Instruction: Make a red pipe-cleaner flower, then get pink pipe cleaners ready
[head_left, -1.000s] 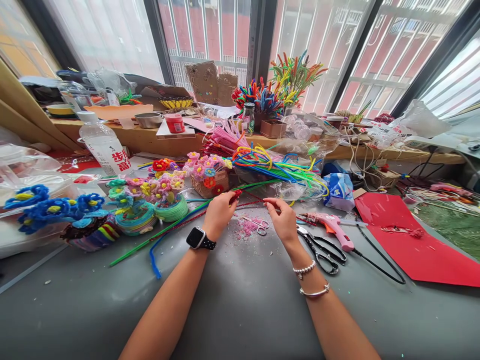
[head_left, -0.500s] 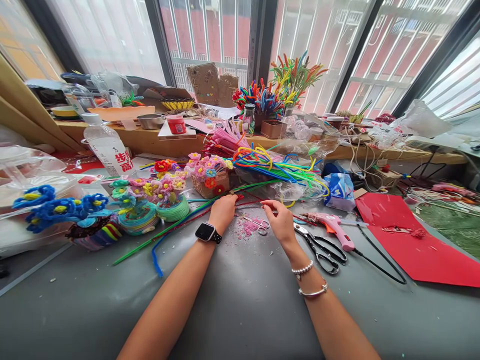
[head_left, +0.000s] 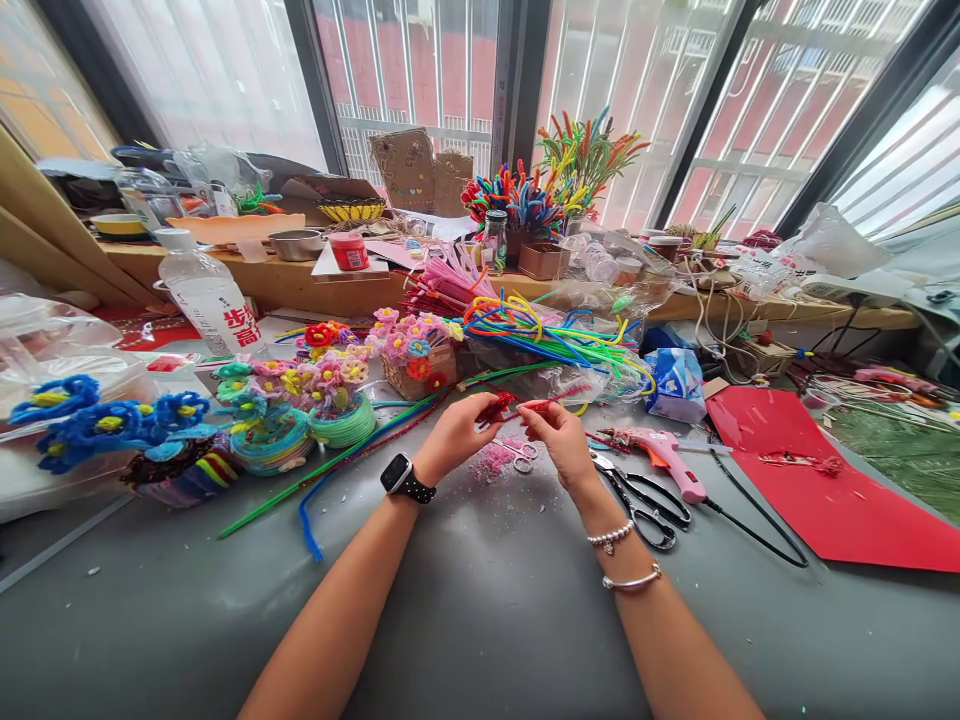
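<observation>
Red tinsel pipe cleaner shows between my two hands, bunched at the left fingertips. My left hand, with a watch on the wrist, pinches that bunch. Close beside it, my right hand pinches a red stretch of pipe cleaner, and a red strand sticks out past its fingers. Under the hands lie small scissors next to a heap of pink fuzz clippings. Large black-handled scissors and a pink glue gun lie right of my right hand.
Pipe-cleaner flower pots and a water bottle stand on the left. A bundle of colourful pipe cleaners lies behind the hands. Red sheet and a blue tissue pack are to the right. Green and blue stems lie left of my arm.
My left hand has lifted and moved right, toward my right hand, with the red pipe cleaner. The red strand now runs at both hands' fingertips. The view has shifted slightly.
</observation>
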